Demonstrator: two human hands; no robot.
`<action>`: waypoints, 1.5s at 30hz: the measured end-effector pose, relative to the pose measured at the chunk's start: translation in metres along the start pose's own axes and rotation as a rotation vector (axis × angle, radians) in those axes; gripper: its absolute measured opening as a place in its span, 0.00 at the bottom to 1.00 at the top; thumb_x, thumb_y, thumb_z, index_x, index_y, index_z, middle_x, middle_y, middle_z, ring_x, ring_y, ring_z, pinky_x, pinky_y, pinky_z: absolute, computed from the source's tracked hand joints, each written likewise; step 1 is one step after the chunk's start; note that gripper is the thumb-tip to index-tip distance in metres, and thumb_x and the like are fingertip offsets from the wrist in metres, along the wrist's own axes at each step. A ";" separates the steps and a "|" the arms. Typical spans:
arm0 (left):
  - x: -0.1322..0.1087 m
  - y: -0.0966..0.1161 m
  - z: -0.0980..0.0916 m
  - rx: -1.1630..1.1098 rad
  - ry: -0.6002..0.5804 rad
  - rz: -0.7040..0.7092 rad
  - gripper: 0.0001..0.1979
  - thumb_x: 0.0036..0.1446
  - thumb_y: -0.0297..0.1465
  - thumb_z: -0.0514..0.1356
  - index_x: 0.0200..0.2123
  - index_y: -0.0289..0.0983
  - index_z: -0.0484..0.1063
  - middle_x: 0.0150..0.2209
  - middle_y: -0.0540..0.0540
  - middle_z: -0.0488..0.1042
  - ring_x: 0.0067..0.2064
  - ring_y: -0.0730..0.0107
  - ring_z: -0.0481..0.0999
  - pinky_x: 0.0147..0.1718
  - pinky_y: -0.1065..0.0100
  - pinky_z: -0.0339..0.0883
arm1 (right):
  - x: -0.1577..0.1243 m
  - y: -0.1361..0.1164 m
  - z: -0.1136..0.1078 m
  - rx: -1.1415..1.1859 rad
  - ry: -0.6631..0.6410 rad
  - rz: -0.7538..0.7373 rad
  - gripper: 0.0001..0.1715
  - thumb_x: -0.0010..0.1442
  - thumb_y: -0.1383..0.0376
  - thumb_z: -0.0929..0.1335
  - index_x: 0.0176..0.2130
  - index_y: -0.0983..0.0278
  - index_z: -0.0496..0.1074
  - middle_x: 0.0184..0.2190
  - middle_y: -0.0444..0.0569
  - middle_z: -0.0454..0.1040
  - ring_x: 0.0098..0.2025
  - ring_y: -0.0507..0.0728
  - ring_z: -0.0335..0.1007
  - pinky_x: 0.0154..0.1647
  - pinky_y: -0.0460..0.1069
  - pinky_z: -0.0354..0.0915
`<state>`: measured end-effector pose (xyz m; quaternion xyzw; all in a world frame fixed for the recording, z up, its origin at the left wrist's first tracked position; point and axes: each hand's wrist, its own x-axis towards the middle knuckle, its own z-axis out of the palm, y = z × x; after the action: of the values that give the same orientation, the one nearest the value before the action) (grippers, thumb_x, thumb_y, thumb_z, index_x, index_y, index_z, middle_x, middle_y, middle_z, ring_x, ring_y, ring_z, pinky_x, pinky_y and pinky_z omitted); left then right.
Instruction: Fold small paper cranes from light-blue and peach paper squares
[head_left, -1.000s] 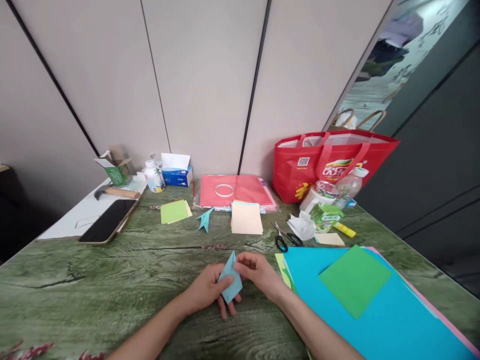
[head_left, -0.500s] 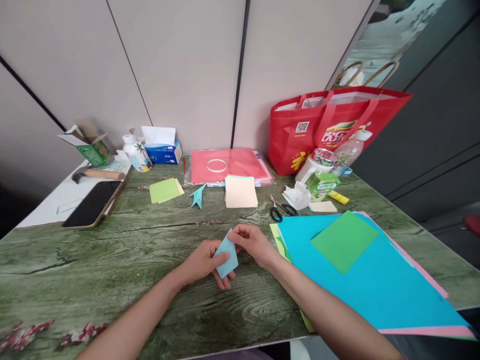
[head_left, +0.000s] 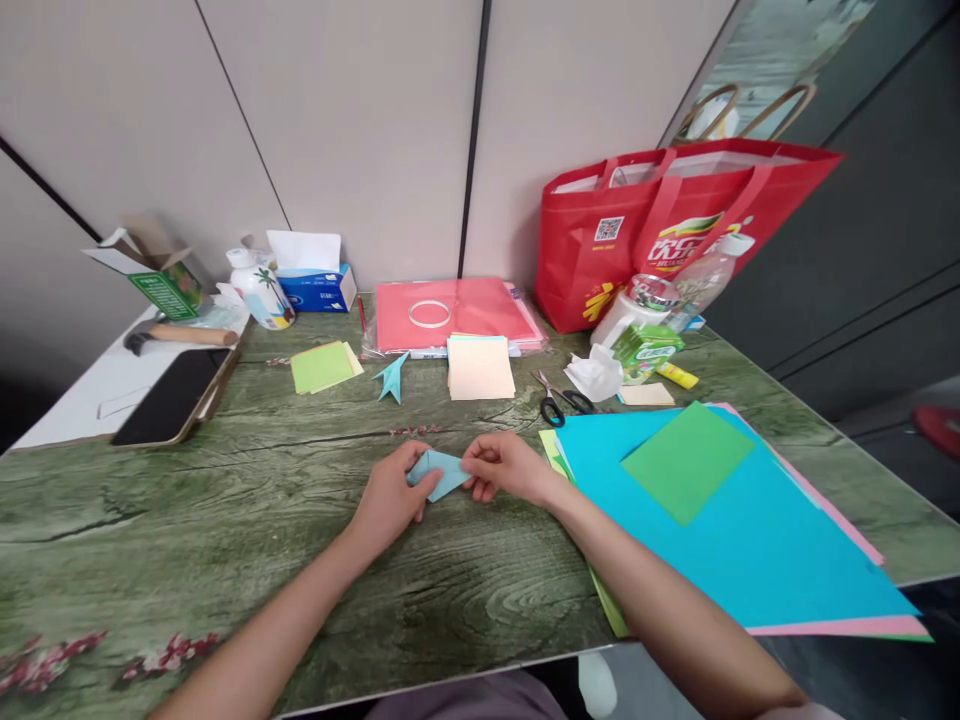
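Pinching the folded blue paper point(head_left: 445, 476), left hand point(head_left: 389, 493) and right hand point(head_left: 513, 467) have turned it sideways.

Tabletop point(head_left: 247, 520) lay open left of the left hand point(head_left: 391, 490), passable. Ahead, teal paper figure point(head_left: 392, 380) and cream paper stack point(head_left: 481, 370) left a gap between; black-handled scissors point(head_left: 558, 393) and red tote bag point(head_left: 581, 255) obstructed forward-right of the right hand point(head_left: 516, 468).

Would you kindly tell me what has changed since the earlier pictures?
The folded light-blue paper has turned clockwise: its tip, which pointed forward, now points right. The left hand and right hand both still hold it. The scissors, beige paper stack and red bag stayed put.
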<state>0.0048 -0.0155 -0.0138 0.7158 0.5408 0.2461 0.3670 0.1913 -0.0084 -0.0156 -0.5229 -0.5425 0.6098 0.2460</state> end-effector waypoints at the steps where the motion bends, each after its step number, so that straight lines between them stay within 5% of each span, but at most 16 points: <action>1: -0.001 -0.001 -0.001 0.086 0.079 0.059 0.11 0.53 0.33 0.57 0.41 0.38 0.65 0.29 0.50 0.71 0.21 0.72 0.70 0.19 0.71 0.62 | 0.001 0.000 0.002 -0.021 0.013 0.001 0.12 0.55 0.60 0.66 0.27 0.67 0.65 0.20 0.43 0.73 0.18 0.47 0.69 0.20 0.43 0.67; 4: -0.001 -0.004 -0.002 0.324 0.232 0.325 0.15 0.53 0.31 0.59 0.46 0.39 0.66 0.43 0.43 0.68 0.38 0.62 0.71 0.32 0.64 0.66 | 0.002 0.000 0.005 -0.107 0.062 -0.007 0.08 0.56 0.64 0.65 0.27 0.66 0.65 0.18 0.42 0.70 0.17 0.49 0.68 0.18 0.43 0.65; 8: 0.004 -0.012 0.000 0.324 -0.004 0.643 0.04 0.58 0.28 0.55 0.35 0.38 0.69 0.36 0.45 0.69 0.41 0.64 0.67 0.41 0.62 0.64 | -0.002 -0.003 0.008 -0.276 0.124 -0.045 0.05 0.54 0.67 0.65 0.27 0.65 0.66 0.17 0.42 0.68 0.17 0.51 0.67 0.19 0.45 0.63; 14: 0.011 -0.016 -0.001 0.252 -0.167 0.543 0.03 0.58 0.28 0.55 0.37 0.37 0.66 0.41 0.45 0.66 0.44 0.65 0.65 0.44 0.63 0.62 | -0.013 -0.012 0.013 -0.697 0.390 -0.271 0.03 0.53 0.70 0.67 0.31 0.65 0.67 0.35 0.52 0.70 0.35 0.56 0.67 0.33 0.48 0.60; 18: 0.010 -0.009 -0.005 0.219 -0.229 0.501 0.03 0.58 0.29 0.54 0.37 0.37 0.65 0.42 0.44 0.66 0.45 0.63 0.64 0.46 0.61 0.61 | -0.010 -0.006 0.015 -0.640 0.197 -0.453 0.01 0.56 0.70 0.65 0.31 0.65 0.66 0.26 0.44 0.69 0.28 0.50 0.65 0.28 0.43 0.57; 24: 0.010 -0.001 -0.013 0.198 -0.333 0.432 0.06 0.57 0.33 0.56 0.37 0.38 0.63 0.41 0.44 0.64 0.45 0.62 0.63 0.45 0.60 0.60 | -0.005 -0.007 0.016 -0.717 0.113 -0.424 0.03 0.53 0.71 0.67 0.32 0.66 0.67 0.25 0.43 0.69 0.27 0.50 0.64 0.27 0.43 0.55; 33: 0.013 -0.002 -0.012 0.178 -0.314 0.413 0.08 0.56 0.35 0.57 0.36 0.38 0.62 0.40 0.46 0.62 0.43 0.62 0.63 0.43 0.62 0.60 | -0.015 -0.024 0.016 -1.066 0.160 -0.181 0.11 0.57 0.56 0.66 0.36 0.58 0.73 0.32 0.46 0.73 0.33 0.55 0.69 0.29 0.46 0.54; 45: 0.010 -0.004 -0.010 0.252 -0.254 0.483 0.09 0.54 0.30 0.59 0.41 0.38 0.67 0.41 0.44 0.65 0.45 0.62 0.64 0.45 0.61 0.62 | -0.013 -0.021 -0.016 -1.043 0.214 -0.031 0.07 0.51 0.59 0.70 0.26 0.59 0.75 0.24 0.47 0.75 0.30 0.57 0.70 0.24 0.46 0.52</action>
<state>-0.0023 -0.0025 -0.0112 0.8887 0.3308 0.1656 0.2708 0.2043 -0.0072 0.0108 -0.6269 -0.7532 0.1987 0.0164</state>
